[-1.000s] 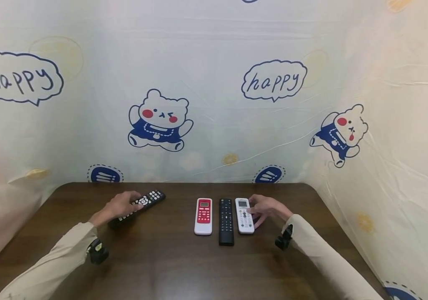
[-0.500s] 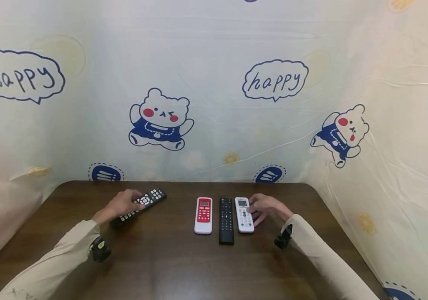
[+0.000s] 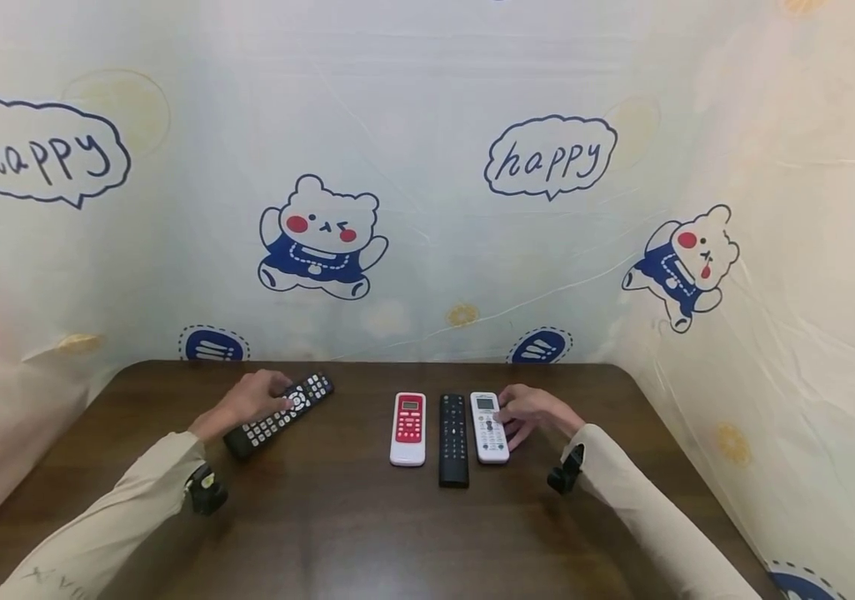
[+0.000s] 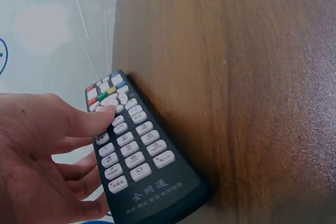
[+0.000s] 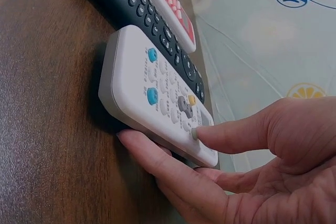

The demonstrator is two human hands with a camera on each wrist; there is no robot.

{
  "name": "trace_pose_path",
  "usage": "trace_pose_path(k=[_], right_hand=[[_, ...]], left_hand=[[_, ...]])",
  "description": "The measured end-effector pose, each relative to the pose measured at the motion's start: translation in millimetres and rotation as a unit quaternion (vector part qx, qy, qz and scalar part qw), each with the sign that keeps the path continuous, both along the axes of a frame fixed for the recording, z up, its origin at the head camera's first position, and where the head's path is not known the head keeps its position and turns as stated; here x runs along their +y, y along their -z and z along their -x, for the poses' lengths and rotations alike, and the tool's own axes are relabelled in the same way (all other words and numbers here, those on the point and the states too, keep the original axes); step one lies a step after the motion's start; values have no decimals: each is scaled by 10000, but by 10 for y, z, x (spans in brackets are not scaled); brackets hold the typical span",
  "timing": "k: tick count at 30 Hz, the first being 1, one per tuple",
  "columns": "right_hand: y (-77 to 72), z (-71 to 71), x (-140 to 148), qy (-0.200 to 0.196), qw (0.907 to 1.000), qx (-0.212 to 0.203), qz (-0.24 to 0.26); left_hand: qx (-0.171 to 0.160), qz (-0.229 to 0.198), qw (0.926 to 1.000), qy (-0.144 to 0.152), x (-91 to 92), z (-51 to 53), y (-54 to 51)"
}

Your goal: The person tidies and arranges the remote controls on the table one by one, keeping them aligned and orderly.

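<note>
My left hand [image 3: 251, 398] holds a black remote control with white buttons [image 4: 134, 150], thumb on its face and fingers along its far side. That remote lies slantwise at the left of the table. At the right, my right hand [image 3: 536, 410] pinches a white remote control [image 5: 157, 93] with teal, grey and yellow buttons. Its thumb presses the face near the display, and its other fingers are at the side and partly beneath. A slim black remote [image 3: 453, 442] lies just left of the white one. Left of that is a white remote with a red panel [image 3: 408, 429].
The dark brown wooden table [image 3: 367, 533] has rounded far corners. A pale curtain [image 3: 427, 167] with cartoon bears and "happy" bubbles hangs behind it and along both sides. Each wrist wears a small black camera.
My left hand has shifted slightly right and away from me with the black remote, and more of the remote's near end shows. The right hand stays at the white remote.
</note>
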State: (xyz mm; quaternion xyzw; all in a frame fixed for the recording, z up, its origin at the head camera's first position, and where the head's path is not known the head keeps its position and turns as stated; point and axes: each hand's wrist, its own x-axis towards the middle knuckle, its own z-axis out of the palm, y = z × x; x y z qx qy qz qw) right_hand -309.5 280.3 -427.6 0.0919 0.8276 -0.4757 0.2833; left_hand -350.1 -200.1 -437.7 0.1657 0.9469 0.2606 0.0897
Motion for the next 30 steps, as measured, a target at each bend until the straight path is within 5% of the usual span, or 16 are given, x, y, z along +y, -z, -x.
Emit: trace_pose_path(k=[8, 17, 30], right_hand=[[-12, 14, -5, -19, 10000, -51, -60], [-27, 14, 11, -86, 10000, -33, -28], [-10, 16, 16, -1, 10000, -55, -55]], left_hand=[[139, 206, 9997, -31, 84, -50, -124], [283, -180, 9993, -142, 176, -91, -255], [359, -386, 9986, -69, 281, -130, -299]])
